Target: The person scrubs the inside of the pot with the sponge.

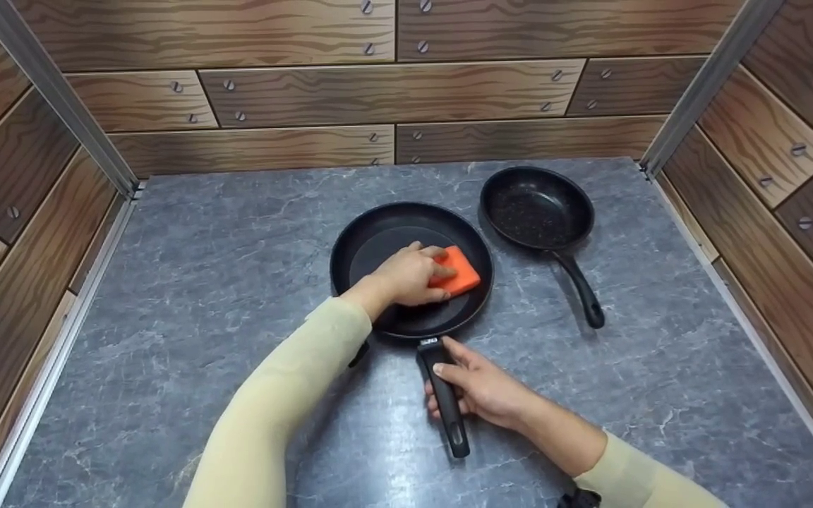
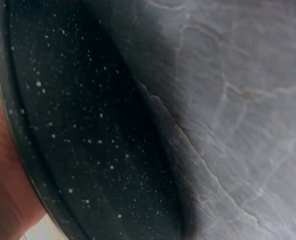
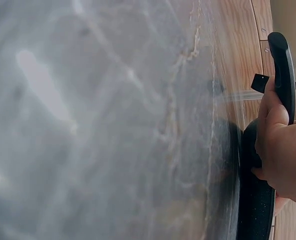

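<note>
A large black frying pan (image 1: 368,261) sits mid-table with its handle (image 1: 452,416) toward me. Inside it, my left hand (image 1: 410,275) holds an orange sponge (image 1: 464,274) against the pan's right side, fingers over the top and thumb at its near edge. My right hand (image 1: 488,388) grips the handle close to the pan, thumb on top and fingers underneath. The left wrist view shows the pan's speckled outer wall (image 2: 88,130), with part of the left hand (image 2: 8,185) behind the rim. In the right wrist view, the right hand (image 3: 282,150) holds the handle (image 3: 283,70).
A smaller black frying pan (image 1: 537,208) stands at the back right, its handle (image 1: 583,296) pointing toward the near right. The grey marbled tabletop (image 1: 202,282) is bordered by wood-patterned walls (image 1: 378,92) and metal corner posts (image 1: 61,99).
</note>
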Demonstrator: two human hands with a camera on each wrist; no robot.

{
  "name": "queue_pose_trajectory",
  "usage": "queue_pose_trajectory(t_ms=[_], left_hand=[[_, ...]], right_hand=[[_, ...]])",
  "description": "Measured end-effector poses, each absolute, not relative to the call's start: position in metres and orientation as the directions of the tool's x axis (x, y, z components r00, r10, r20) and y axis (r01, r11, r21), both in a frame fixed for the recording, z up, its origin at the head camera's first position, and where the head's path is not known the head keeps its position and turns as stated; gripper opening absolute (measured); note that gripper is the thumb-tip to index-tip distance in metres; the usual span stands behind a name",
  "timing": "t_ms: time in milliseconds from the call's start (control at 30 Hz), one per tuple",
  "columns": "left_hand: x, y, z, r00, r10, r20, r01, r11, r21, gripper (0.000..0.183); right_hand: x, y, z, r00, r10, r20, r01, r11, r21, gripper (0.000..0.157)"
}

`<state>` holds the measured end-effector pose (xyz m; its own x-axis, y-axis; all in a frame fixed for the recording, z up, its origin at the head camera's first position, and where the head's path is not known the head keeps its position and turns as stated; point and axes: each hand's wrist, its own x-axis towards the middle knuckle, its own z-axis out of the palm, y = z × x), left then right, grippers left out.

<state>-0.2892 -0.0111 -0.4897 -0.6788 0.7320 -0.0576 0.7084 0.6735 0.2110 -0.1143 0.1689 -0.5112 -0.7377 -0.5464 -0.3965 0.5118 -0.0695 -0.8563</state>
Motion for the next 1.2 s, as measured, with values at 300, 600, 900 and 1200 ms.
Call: queue_pose_trajectory(t_ms=[300,600,900,1200], left_hand=[[-0.298,-0.013,-0.492,-0.706,0.707,-0.049,0.686,0.699,0.203,0.051],[-0.306,-0.020,-0.495,-0.757,0.653,-0.016,0.636,0.743,0.207,0.052],[-0.310,-0.038,-0.494,-0.802,0.596,-0.031,0.578,0.789,0.207,0.053],[-0.312,-0.059,-0.493,-0.818,0.574,-0.037,0.558,0.808,0.189,0.052]], right_hand=[[-0.115,0.169,-0.512,-0.743,-0.542,-0.393,0.511,-0.079,-0.856,0.084],[-0.115,0.170,-0.512,-0.751,-0.532,-0.391,0.508,-0.087,-0.857,0.084],[-0.114,0.170,-0.512,-0.753,-0.527,-0.393,0.505,-0.081,-0.860,0.084],[-0.114,0.171,-0.511,-0.748,-0.545,-0.378,0.495,-0.079,-0.865,0.083]])
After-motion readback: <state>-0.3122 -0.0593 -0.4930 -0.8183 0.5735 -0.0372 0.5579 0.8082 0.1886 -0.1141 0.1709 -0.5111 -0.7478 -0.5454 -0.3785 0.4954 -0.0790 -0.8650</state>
